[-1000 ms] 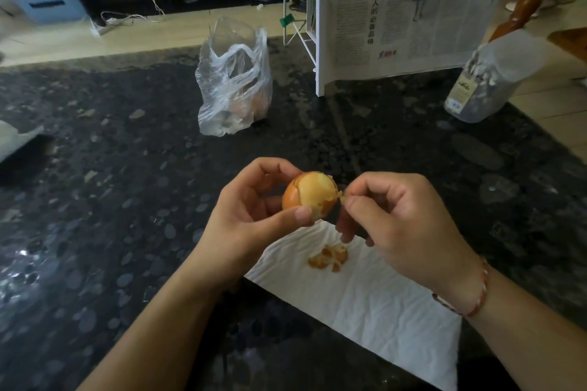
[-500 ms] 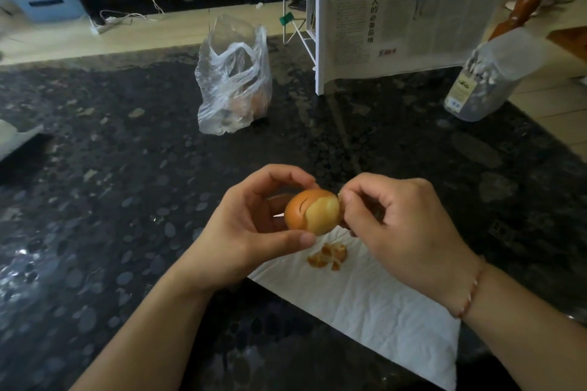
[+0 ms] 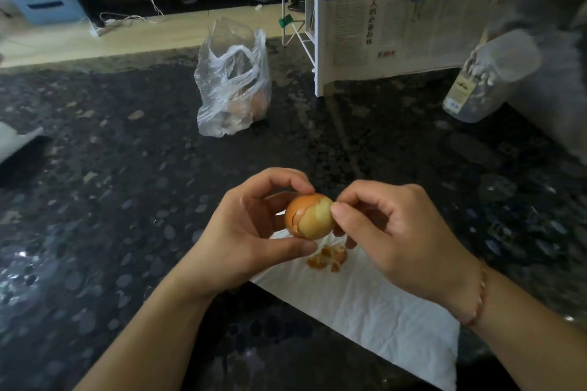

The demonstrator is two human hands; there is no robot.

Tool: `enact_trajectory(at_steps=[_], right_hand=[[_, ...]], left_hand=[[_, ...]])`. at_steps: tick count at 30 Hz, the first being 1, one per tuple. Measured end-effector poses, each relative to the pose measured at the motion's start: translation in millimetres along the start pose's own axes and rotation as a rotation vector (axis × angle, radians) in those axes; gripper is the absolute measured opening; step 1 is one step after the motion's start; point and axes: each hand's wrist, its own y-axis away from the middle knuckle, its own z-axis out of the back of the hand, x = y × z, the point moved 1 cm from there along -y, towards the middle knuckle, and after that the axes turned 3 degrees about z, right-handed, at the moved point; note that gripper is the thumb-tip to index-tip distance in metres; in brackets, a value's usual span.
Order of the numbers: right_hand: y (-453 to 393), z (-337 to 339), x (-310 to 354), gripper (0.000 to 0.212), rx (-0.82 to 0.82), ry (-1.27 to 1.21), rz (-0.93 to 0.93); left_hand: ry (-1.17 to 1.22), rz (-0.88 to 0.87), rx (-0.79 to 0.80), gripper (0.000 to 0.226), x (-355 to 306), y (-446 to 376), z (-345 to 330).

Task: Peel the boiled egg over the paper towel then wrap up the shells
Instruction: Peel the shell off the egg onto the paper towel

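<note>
A brown boiled egg is partly peeled, its pale inside showing on the right half. My left hand grips it from the left, thumb below and fingers curled over the top. My right hand has its thumb tip against the egg's right end, and its curled fingers pinch at the shell there. Just below the egg, a white paper towel lies on the dark speckled counter. A small heap of brown shell pieces rests on the towel's upper corner.
A clear plastic bag with brownish things inside stands behind on the counter. A white rack draped with newspaper stands at the back right, with a clear plastic container beside it. A white object lies at the left edge.
The egg and both hands have sunk closer to the towel. My right hand, which held a shell flake just off the egg, has come back against its right end.
</note>
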Motion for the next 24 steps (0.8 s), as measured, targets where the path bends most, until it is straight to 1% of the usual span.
enact_trajectory(at_steps=[3, 6, 11, 14, 16, 18, 20, 24], right_hand=[[0.9, 0.2, -1.0, 0.028, -0.011, 0.065, 0.027], [1.5, -0.6, -0.4, 0.027, -0.037, 0.222, 0.072], [-0.6, -1.3, -1.0, 0.025, -0.059, 0.214, 0.060], [0.0, 0.2, -1.0, 0.026, -0.068, 0.191, 0.053], [0.6, 2.7, -0.4, 0.025, -0.030, 0.185, 0.064], [1.5, 4.3, 0.2, 0.024, 0.057, 0.261, 0.106], [2.7, 4.5, -1.1, 0.027, 0.137, 0.353, 0.133], [4.1, 6.9, -4.2, 0.026, 0.244, 0.426, 0.148]], left_hand=[[-0.006, 0.005, 0.004, 0.050, 0.0, 0.0, -1.0], [-0.038, 0.004, 0.008, 0.050, 0.1, 0.1, -1.7], [-0.011, 0.013, -0.002, 0.052, -0.9, 0.2, -0.7], [0.082, 0.027, -0.033, 0.054, -2.2, 0.5, 3.4], [0.127, 0.052, -0.114, 0.057, -1.9, 0.0, 6.3], [0.142, 0.085, -0.180, 0.061, -1.8, -0.1, 6.7], [0.124, 0.098, -0.203, 0.060, -1.8, -0.2, 5.9], [0.090, 0.102, -0.210, 0.053, -2.1, 0.2, 3.8]])
